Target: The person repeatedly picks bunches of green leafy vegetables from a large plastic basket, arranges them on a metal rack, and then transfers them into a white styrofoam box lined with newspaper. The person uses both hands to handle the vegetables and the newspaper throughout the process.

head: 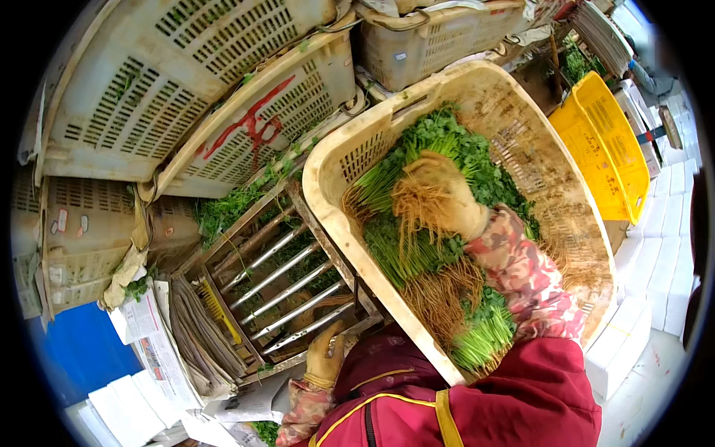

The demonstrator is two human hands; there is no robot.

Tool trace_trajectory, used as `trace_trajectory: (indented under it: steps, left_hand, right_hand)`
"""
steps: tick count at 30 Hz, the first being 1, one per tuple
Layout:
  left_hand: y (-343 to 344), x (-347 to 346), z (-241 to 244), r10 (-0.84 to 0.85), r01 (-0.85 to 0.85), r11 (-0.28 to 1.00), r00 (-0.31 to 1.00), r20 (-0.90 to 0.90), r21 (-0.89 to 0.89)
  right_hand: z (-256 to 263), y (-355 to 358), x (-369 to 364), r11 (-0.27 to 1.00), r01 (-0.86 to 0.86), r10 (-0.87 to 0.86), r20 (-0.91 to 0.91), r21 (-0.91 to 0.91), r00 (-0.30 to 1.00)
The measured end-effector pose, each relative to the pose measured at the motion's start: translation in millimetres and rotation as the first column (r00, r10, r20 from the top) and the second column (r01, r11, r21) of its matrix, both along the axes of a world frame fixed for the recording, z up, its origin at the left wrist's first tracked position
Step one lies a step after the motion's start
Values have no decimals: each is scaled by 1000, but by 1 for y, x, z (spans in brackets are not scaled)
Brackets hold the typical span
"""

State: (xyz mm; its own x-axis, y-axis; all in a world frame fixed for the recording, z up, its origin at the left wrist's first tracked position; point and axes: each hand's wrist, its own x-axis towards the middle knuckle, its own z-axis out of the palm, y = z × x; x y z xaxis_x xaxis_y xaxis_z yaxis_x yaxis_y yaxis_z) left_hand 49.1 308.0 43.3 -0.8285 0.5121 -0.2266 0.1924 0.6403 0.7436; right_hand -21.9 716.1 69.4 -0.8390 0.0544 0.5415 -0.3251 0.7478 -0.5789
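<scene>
My right hand (447, 195), in a tan glove, reaches into a large cream plastic crate (329, 223). It is closed around the root end of a bunch of coriander-like herbs; tangled brown roots (419, 204) spill past the fingers. More bundles lie about it: leafy tops (447, 131) at the far side, green stems (391, 257) with roots at the near side, and a pale-stemmed bundle (483, 335) in the near corner. My left hand (325, 355), also gloved, is beside the near edge of a rack with metal bars (290, 290), fingers apart with nothing visible in them.
Stacked slatted crates (251, 123) wall off the far left. A yellow crate (600, 151) stands at the right, near white foam boxes (620, 341). Folded newspapers (195, 341) and a yellow brush (220, 313) lie at the rack's left end. Another person's arm (651, 81) shows at upper right.
</scene>
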Motion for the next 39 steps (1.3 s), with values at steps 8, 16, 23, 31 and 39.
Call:
trace_trajectory:
  steps: [8, 16, 23, 31, 39]
  left_hand:
    - [32, -39, 80, -107, 160, 981, 919, -380, 112]
    - [200, -150, 146, -637, 652, 737, 583, -503, -178]
    - [247, -160, 100, -743, 570, 662, 585, -326, -486]
    - [216, -139, 148, -322, 547, 821, 679, -660, 163]
    - [89, -166, 302, -269, 671, 717, 515, -814, 188]
  right_hand:
    - [5, 60, 21, 799, 10, 130, 189, -601, 973]
    - [6, 148, 80, 678, 243, -225, 119, -694, 967]
    - [77, 235, 179, 731, 73, -313, -239, -679, 919]
    - [272, 155, 201, 623, -312, -122, -483, -717, 867]
    - [266, -14, 49, 358, -406, 282, -317, -841, 906]
